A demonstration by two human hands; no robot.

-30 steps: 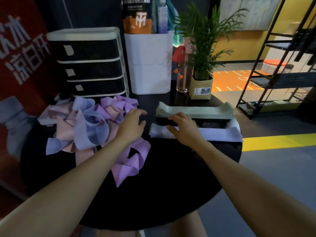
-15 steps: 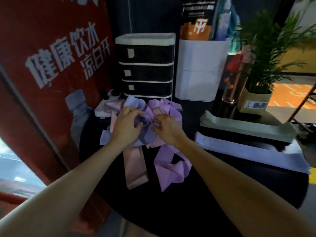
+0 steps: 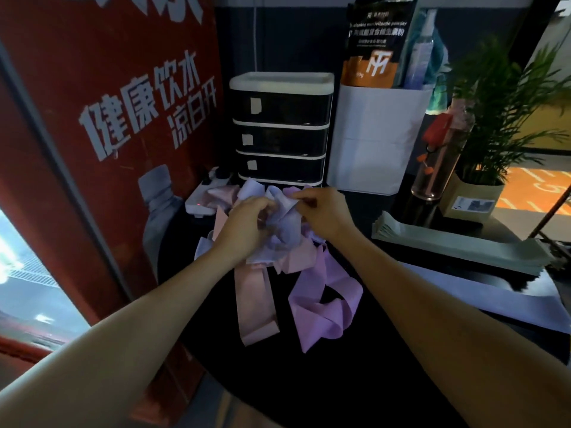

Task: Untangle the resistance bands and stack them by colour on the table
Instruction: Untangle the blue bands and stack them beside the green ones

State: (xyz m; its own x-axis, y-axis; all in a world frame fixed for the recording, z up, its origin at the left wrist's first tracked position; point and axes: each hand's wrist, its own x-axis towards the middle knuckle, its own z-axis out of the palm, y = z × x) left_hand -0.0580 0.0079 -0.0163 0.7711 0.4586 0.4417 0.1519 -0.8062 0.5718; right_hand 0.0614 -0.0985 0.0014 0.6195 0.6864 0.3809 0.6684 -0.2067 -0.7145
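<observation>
A tangle of resistance bands (image 3: pixel 278 242) lies at the back left of the round black table (image 3: pixel 355 381). Pale blue, pink and purple loops are knotted together. My left hand (image 3: pixel 247 227) grips a pale blue band (image 3: pixel 285 230) in the tangle. My right hand (image 3: pixel 324 213) pinches the same band near its top edge. A pink band (image 3: pixel 255 304) and a purple band (image 3: pixel 324 307) trail toward me. To the right lie a flat stack of green bands (image 3: pixel 457 245) and a flat pale blue band (image 3: pixel 482 298).
Behind the tangle stand a black drawer unit (image 3: pixel 281 128) and a white bin (image 3: pixel 377 137). A glass bottle (image 3: pixel 438 159) and a potted plant (image 3: pixel 482 189) stand at the back right. A white power strip (image 3: pixel 204 199) lies at the left, against a red panel (image 3: pixel 108 118).
My right hand left the flat pale blue band and joined my left hand on the tangle. The view swung left, and both hands now lift a pale blue band slightly.
</observation>
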